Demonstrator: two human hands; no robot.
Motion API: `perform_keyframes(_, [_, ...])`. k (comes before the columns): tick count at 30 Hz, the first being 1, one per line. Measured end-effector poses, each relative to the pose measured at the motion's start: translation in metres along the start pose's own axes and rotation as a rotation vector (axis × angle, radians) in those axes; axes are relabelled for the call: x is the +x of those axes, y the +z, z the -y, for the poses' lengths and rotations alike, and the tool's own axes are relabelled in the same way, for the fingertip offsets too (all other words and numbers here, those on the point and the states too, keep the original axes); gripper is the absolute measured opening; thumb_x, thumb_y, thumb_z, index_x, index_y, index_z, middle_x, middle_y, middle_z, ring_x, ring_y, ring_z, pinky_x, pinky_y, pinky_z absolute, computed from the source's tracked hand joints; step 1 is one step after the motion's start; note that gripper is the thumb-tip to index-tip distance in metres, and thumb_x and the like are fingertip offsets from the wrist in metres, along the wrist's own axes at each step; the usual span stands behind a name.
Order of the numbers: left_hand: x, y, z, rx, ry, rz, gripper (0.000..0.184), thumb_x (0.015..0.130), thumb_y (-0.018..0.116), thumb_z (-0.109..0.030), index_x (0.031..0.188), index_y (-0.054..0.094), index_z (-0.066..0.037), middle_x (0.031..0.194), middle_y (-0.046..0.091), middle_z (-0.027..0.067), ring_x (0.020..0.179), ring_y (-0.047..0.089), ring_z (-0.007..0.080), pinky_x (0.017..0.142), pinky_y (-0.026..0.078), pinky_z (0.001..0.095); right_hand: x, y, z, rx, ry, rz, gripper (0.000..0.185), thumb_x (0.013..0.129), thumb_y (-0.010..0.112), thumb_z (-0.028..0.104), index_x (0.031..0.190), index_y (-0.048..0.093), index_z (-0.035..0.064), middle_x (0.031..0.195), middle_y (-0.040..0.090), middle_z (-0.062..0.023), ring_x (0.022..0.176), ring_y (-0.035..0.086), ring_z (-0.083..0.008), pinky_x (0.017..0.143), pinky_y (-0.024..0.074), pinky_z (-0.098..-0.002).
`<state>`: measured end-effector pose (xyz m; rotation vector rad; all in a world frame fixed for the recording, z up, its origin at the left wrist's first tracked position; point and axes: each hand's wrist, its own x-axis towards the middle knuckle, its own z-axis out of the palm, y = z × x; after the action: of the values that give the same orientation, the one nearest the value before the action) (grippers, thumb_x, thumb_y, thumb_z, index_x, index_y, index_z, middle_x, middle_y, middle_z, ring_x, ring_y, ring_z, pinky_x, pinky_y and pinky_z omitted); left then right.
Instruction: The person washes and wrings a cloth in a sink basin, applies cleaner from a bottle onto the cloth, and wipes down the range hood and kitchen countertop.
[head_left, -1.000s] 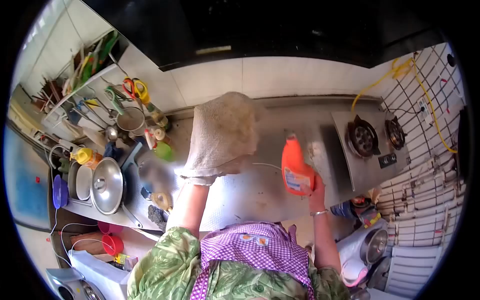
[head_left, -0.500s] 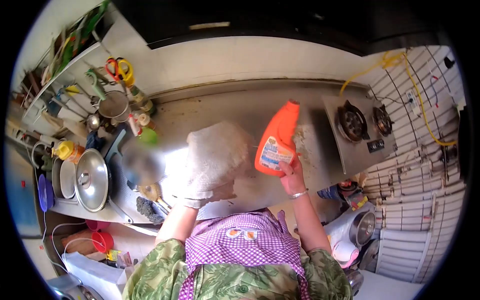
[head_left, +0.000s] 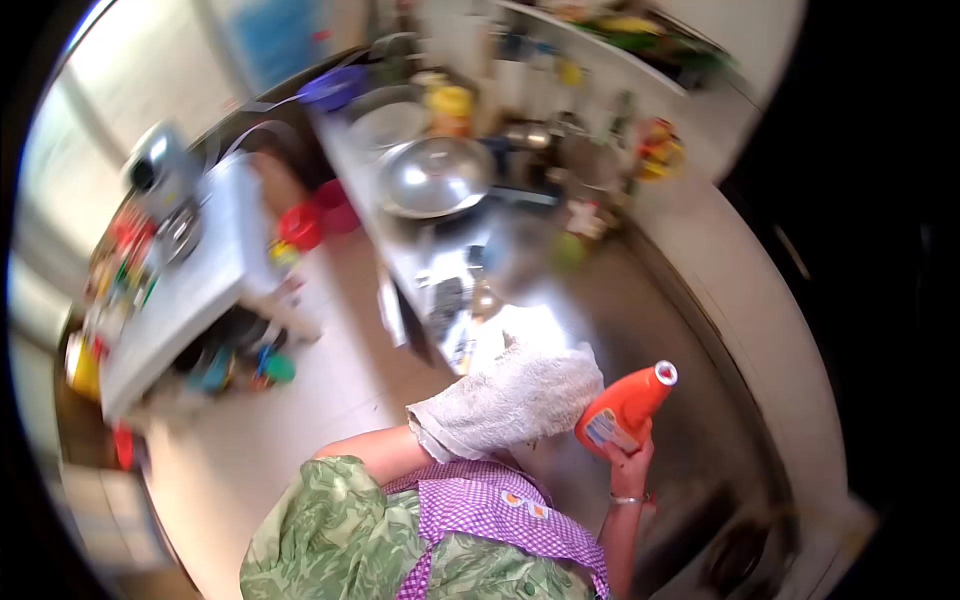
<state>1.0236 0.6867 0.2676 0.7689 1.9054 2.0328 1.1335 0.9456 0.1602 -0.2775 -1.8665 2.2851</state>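
Note:
A light grey-white towel (head_left: 520, 395) covers my left hand like a mitt, so its fingers are hidden; only the left forearm (head_left: 380, 450) shows behind it. My right hand (head_left: 629, 457) is wrapped around an orange plastic bottle (head_left: 618, 412) with a pale label. The bottle is tilted, and its narrow neck points up and to the right, showing a whitish round mouth. Towel and bottle are side by side, close together, above the steel counter (head_left: 690, 420).
On the counter's far part stand a round metal lid (head_left: 436, 178), a yellow-capped container (head_left: 451, 108) and several blurred utensils. A purple basin (head_left: 333, 88) is at its end. To the left, a white table (head_left: 190, 300) stands across the floor. A burner (head_left: 735, 555) lies lower right.
My view has swung left, bringing the white table and floor into sight. The towel and the bottle have come closer together, and the bottle's neck now leans further right, toward the camera.

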Motion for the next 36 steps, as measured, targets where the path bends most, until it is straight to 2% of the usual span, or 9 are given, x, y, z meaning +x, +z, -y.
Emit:
perform_keyframes(1, [-0.021, -0.004, -0.010, 0.021, -0.014, -0.073, 0.031, 0.086, 0.063, -0.021, 0.111, 0.062, -0.002, 0.113, 0.055, 0.0164, 0.104, 0.053, 0.0340, 0.088, 0.044, 0.0489, 0.005, 0.006, -0.001, 0.048, -0.008, 0.073, 0.074, 0.072, 0.077, 0.000, 0.139, 0.047, 0.0064, 0.127, 0.059, -0.0037, 0.115, 0.059, -0.0192, 0.102, 0.0463, -0.0367])
perform_keyframes(3, [-0.064, -0.009, -0.026, 0.062, -0.037, -0.223, 0.031, 0.086, 0.063, -0.021, 0.111, 0.062, -0.002, 0.113, 0.055, 0.0163, 0.104, 0.053, 0.0339, 0.087, 0.044, 0.0487, 0.020, 0.018, -0.009, 0.281, 0.156, 0.198, 0.074, 0.072, 0.077, -0.001, 0.139, 0.047, 0.0063, 0.127, 0.059, -0.0037, 0.115, 0.059, -0.0196, 0.102, 0.0465, -0.0366])
perform_keyframes(6, [-0.126, -0.005, -0.055, 0.130, -0.075, -0.436, 0.031, 0.085, 0.063, -0.020, 0.111, 0.062, -0.002, 0.112, 0.055, 0.0161, 0.103, 0.053, 0.0337, 0.087, 0.044, 0.0485, 0.022, 0.050, -0.002, 0.271, 0.352, 0.347, 0.073, 0.072, 0.077, 0.000, 0.139, 0.047, 0.0055, 0.127, 0.059, -0.0039, 0.114, 0.059, -0.0199, 0.102, 0.0466, -0.0366])
perform_keyframes(11, [-0.229, -0.004, -0.089, 0.179, -0.096, -0.755, 0.031, 0.085, 0.063, -0.020, 0.110, 0.062, -0.002, 0.111, 0.055, 0.0158, 0.102, 0.053, 0.0334, 0.086, 0.044, 0.0480, 0.004, 0.104, -0.030, 0.007, 0.156, 0.599, 0.070, 0.072, 0.078, 0.004, 0.135, 0.049, 0.0044, 0.125, 0.061, -0.0050, 0.112, 0.061, -0.0197, 0.099, 0.0486, -0.0368])
perform_keyframes(15, [-0.299, -0.004, -0.098, 0.186, -0.088, -0.942, 0.030, 0.085, 0.063, -0.019, 0.110, 0.062, -0.003, 0.110, 0.054, 0.0156, 0.101, 0.053, 0.0331, 0.085, 0.044, 0.0476, -0.019, 0.165, -0.035, 0.018, 0.216, 0.775, 0.067, 0.073, 0.080, 0.011, 0.133, 0.050, 0.0038, 0.118, 0.064, -0.0053, 0.108, 0.063, -0.0200, 0.097, 0.0505, -0.0367])
perform_keyframes(20, [-0.397, -0.022, -0.115, 0.188, -0.078, -1.115, 0.030, 0.084, 0.063, -0.019, 0.109, 0.062, -0.003, 0.109, 0.054, 0.0153, 0.100, 0.053, 0.0328, 0.085, 0.044, 0.0471, -0.078, 0.261, -0.010, -0.083, 0.204, 0.990, 0.073, 0.073, 0.084, 0.024, 0.135, 0.050, 0.0033, 0.121, 0.062, -0.0073, 0.111, 0.062, -0.0221, 0.097, 0.0516, -0.0395])
perform_keyframes(24, [-0.480, -0.040, -0.123, 0.182, -0.070, -1.257, 0.029, 0.084, 0.063, -0.018, 0.109, 0.062, -0.003, 0.108, 0.054, 0.0151, 0.099, 0.053, 0.0325, 0.084, 0.044, 0.0467, -0.117, 0.335, -0.052, 0.000, 0.263, 0.999, 0.074, 0.073, 0.084, 0.021, 0.136, 0.049, 0.0025, 0.125, 0.060, -0.0090, 0.114, 0.060, -0.0242, 0.098, 0.0512, -0.0408])
perform_keyframes(31, [-0.626, -0.051, -0.135, 0.176, -0.079, -1.585, 0.029, 0.083, 0.063, -0.017, 0.108, 0.062, -0.003, 0.106, 0.054, 0.0147, 0.097, 0.054, 0.0321, 0.083, 0.044, 0.0460, -0.230, 0.498, -0.092, 0.057, 0.333, 1.342, 0.073, 0.075, 0.085, 0.019, 0.136, 0.048, 0.0032, 0.126, 0.060, -0.0093, 0.115, 0.060, -0.0234, 0.099, 0.0499, -0.0394])
perform_keyframes(36, [-0.703, -0.046, -0.145, 0.166, -0.089, -1.789, 0.028, 0.083, 0.064, -0.017, 0.108, 0.061, -0.003, 0.105, 0.054, 0.0144, 0.096, 0.054, 0.0317, 0.082, 0.045, 0.0455, -0.283, 0.570, -0.145, -0.129, 0.386, 1.487, 0.072, 0.076, 0.085, 0.019, 0.135, 0.049, 0.0011, 0.124, 0.061, -0.0094, 0.114, 0.061, -0.0229, 0.100, 0.0497, -0.0389])
